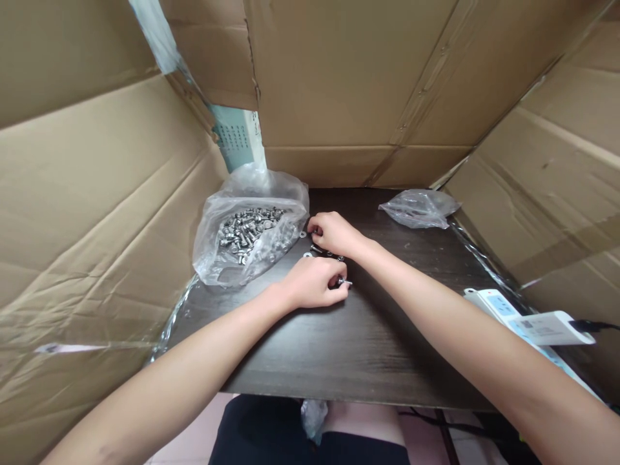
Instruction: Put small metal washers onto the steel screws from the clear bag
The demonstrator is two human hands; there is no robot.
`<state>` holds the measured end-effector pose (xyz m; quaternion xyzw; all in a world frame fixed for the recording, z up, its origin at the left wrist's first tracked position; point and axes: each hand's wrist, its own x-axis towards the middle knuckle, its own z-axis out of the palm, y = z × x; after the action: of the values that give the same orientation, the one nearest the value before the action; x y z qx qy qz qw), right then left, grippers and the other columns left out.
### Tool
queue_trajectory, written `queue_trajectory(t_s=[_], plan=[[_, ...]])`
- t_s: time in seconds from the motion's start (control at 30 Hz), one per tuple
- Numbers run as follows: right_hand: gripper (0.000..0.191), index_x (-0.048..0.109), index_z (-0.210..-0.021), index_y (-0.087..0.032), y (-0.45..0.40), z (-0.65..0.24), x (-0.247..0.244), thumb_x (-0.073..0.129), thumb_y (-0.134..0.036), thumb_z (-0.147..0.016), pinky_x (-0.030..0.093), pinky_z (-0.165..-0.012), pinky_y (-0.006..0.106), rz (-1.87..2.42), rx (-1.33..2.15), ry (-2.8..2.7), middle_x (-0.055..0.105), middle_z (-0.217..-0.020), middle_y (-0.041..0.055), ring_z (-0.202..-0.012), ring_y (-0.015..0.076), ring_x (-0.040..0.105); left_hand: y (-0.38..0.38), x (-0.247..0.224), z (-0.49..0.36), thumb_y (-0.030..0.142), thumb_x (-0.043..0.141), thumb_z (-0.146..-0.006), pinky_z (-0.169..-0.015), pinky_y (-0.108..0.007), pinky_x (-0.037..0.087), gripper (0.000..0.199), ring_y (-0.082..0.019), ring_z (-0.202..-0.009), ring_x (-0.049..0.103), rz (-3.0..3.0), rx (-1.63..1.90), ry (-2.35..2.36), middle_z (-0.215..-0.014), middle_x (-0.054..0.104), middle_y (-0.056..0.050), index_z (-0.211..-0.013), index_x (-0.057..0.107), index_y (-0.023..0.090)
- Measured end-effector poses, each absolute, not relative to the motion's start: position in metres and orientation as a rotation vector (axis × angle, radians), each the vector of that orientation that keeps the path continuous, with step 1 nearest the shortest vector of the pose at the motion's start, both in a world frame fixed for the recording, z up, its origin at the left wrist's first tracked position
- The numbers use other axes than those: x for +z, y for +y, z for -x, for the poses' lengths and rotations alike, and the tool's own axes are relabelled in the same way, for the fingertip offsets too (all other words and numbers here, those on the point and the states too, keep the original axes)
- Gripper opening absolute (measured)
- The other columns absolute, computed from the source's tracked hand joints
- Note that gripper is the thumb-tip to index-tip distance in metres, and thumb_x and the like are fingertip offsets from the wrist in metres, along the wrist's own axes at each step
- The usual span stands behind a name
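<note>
My left hand [316,283] is closed over the front part of the dark table [310,361]. Between its thumb and fingers sits a small metal bolt [345,282], with its shank pointing right. Farther back, my right hand [338,234] is low over the tabletop with its fingers curled together. What its fingertips pinch, if anything, is too small to make out. Around the hands lie a loose bolt [316,248], a flat washer [308,255], another washer [303,234] and a small nut or ring [341,258]. A clear plastic bag [206,248] full of metal bolts [247,231] lies open to the left.
Cardboard walls [334,84] enclose the table on the left, back and right. A second clear bag [419,208] lies at the back right. A white power strip [494,302] with a plugged-in adapter [552,327] runs along the right edge.
</note>
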<state>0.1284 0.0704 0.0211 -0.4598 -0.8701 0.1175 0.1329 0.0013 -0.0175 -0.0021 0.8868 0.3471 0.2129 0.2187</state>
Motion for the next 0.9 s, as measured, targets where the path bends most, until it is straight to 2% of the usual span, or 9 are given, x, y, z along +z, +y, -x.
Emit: queue_trajectory(t_s=[0.3,0.4,0.6,0.9], plan=[[0.028,0.074,-0.095,-0.015,0.056,-0.149,0.043,0.062,-0.001,-0.074,0.047,-0.066,0.022,1.253,0.501,-2.378,0.072,-0.078,0.0015,-0.071,0.014,0.065,-0.023,0.0,0.0,0.027,0.066,-0.08,-0.058,-0.025,0.032,0.009,-0.011,-0.059,0.053,-2.42,0.618,0.838,-0.068,0.065,0.003,-0.078,0.066,0.018],[0.027,0.071,-0.097,-0.017,0.04,-0.172,0.045,0.061,-0.005,-0.075,0.051,-0.069,0.025,1.202,0.526,-2.33,0.073,-0.084,0.0015,-0.07,0.0144,0.066,-0.023,0.0,0.0,0.027,0.067,-0.078,-0.058,-0.025,0.032,0.01,-0.011,-0.059,0.053,-2.413,0.601,0.83,-0.068,0.066,0.003,-0.075,0.066,0.018],[0.041,0.061,-0.12,-0.021,0.016,-0.196,0.031,0.063,-0.01,-0.08,0.051,-0.075,0.028,1.148,0.486,-2.442,0.072,-0.093,0.0022,-0.08,0.0168,0.067,-0.023,0.001,0.0,0.025,0.067,-0.078,-0.058,-0.025,0.033,0.009,-0.011,-0.058,0.051,-2.398,0.566,0.842,-0.068,0.066,0.003,-0.073,0.066,0.017],[0.037,0.062,-0.117,-0.018,0.012,-0.195,0.027,0.061,-0.006,-0.082,0.05,-0.077,0.028,1.114,0.455,-2.526,0.072,-0.096,0.0048,-0.085,0.0185,0.067,-0.022,0.002,0.0,0.025,0.067,-0.078,-0.058,-0.025,0.031,0.01,-0.01,-0.057,0.05,-2.385,0.567,0.854,-0.066,0.065,0.002,-0.072,0.066,0.016]])
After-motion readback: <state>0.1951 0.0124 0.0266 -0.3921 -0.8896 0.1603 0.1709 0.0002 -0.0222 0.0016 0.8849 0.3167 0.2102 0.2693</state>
